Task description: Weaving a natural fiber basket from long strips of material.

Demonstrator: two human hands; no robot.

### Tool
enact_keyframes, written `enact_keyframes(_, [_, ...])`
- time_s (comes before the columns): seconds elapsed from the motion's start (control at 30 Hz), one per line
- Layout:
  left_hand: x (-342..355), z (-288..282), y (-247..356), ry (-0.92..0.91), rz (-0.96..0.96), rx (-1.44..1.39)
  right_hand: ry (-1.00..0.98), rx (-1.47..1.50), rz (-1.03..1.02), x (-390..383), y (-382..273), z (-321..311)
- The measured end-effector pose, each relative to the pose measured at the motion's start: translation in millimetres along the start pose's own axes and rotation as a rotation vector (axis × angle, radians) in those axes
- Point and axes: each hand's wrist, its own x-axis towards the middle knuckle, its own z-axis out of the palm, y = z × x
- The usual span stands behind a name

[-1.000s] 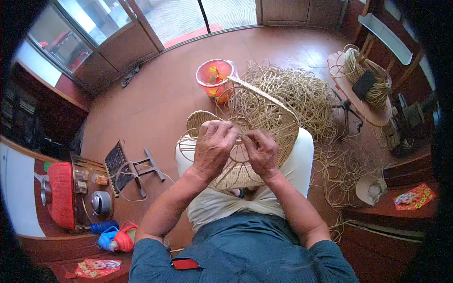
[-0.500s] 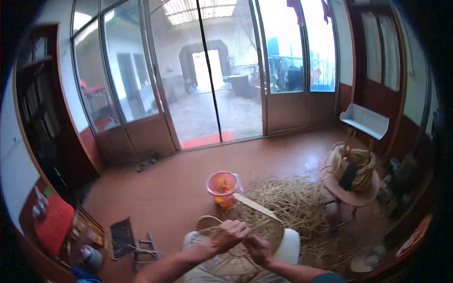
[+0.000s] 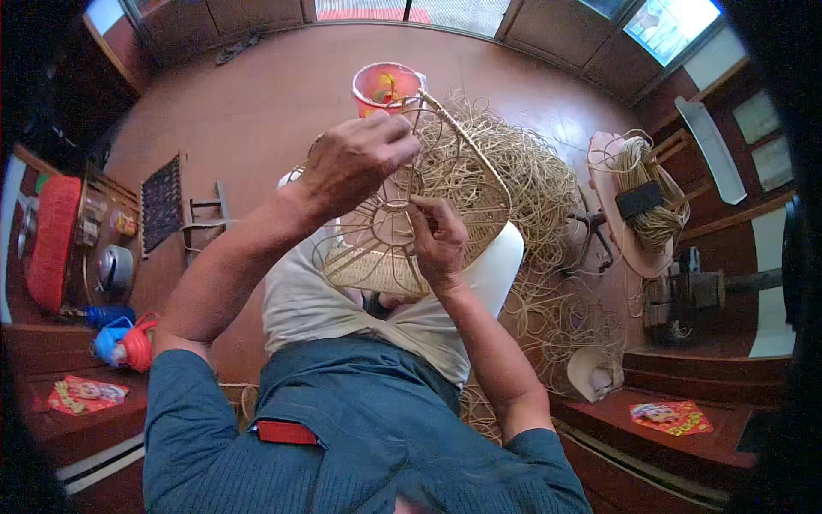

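An unfinished basket (image 3: pixel 368 272) of pale cane rests between my thighs. Its spokes run in to a small ring, and a wrapped rim arches over the far right side. Above the far part of this basket, my left hand (image 3: pixel 360 158) is closed, thumb against curled fingers. A thin cane strand appears to run down from those fingers, though they partly hide it. Lower and to the right, my right hand (image 3: pixel 439 242) pinches the basket's spokes beside the ring, its other fingers curled in.
A red bucket (image 3: pixel 387 86) stands beyond the basket. Loose cane (image 3: pixel 522 171) covers the floor to the right. Farther right, a coiled cane bundle (image 3: pixel 642 188) lies on a round-ended stool (image 3: pixel 604 184). At left are a dark woven mat (image 3: pixel 163 206) and a red cloth (image 3: pixel 56 244).
The view has tilted down toward my lap. My hands, close together before, are now apart, with the left up and away from the right. The right stays at the basket.
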Motion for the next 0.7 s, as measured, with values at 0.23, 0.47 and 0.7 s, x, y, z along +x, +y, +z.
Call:
enact_keyframes(0.23, [29.6,2.1,-5.1,0.035,-0.020,0.064,0.091,-0.053,-0.076,-15.6,-13.0,-1.7])
enact_keyframes(0.47, [29.2,27.2,-24.3,0.044,-0.066,0.110,0.144,0.118,-0.053,-15.4,-9.2,10.7])
enact_keyframes(0.7, [39.3,27.1,-66.2,-0.106,0.003,-0.214,0.106,-0.268,-0.260,-19.5,9.1,-71.8])
